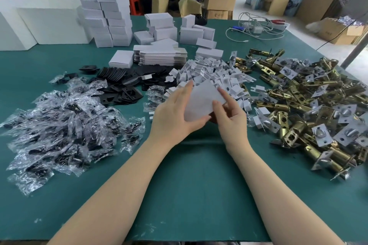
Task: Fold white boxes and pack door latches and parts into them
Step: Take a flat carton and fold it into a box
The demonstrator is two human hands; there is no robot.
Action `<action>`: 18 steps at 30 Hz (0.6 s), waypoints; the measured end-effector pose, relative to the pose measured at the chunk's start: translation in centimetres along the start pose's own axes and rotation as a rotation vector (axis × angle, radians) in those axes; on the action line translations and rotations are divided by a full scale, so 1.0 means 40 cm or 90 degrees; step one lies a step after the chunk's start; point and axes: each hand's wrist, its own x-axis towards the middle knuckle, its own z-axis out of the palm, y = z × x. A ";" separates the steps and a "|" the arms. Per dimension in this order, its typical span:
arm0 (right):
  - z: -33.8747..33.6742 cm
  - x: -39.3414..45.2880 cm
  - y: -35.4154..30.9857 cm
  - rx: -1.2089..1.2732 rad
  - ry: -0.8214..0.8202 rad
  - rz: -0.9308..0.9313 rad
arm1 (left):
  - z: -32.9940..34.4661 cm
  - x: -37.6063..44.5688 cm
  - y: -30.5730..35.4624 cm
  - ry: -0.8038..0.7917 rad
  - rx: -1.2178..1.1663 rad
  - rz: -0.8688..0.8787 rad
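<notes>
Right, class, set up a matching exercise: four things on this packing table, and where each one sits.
Things:
1. door latches
2. bagged parts
3. white box
4. flat box blanks

Places:
A. held in both hands
B. heaped on the table's right side
C. stacked behind the black plates
D. heaped on the table's left side

Pairs: 1-B, 2-D, 3-A, 4-C

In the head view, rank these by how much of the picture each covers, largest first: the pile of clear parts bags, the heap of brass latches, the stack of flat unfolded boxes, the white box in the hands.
1-2. pile of clear parts bags and heap of brass latches: too alike to rank
3. stack of flat unfolded boxes
4. white box, despite being nearer the camera
</notes>
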 end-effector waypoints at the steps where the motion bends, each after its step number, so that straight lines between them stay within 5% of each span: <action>1: -0.010 0.009 -0.001 0.031 0.050 0.024 | -0.002 -0.001 0.000 0.006 -0.021 -0.007; 6: -0.058 0.041 -0.010 0.244 0.204 0.213 | -0.012 -0.004 -0.017 0.028 -0.353 -0.039; 10: -0.031 0.027 -0.016 0.186 0.067 0.299 | -0.001 -0.001 -0.018 -0.016 -0.406 -0.017; 13: -0.014 0.011 -0.010 0.004 0.013 0.224 | 0.006 -0.006 -0.013 0.059 -0.392 0.052; 18: -0.027 0.001 -0.004 -0.160 -0.009 -0.038 | -0.004 -0.001 0.001 0.013 -0.405 -0.060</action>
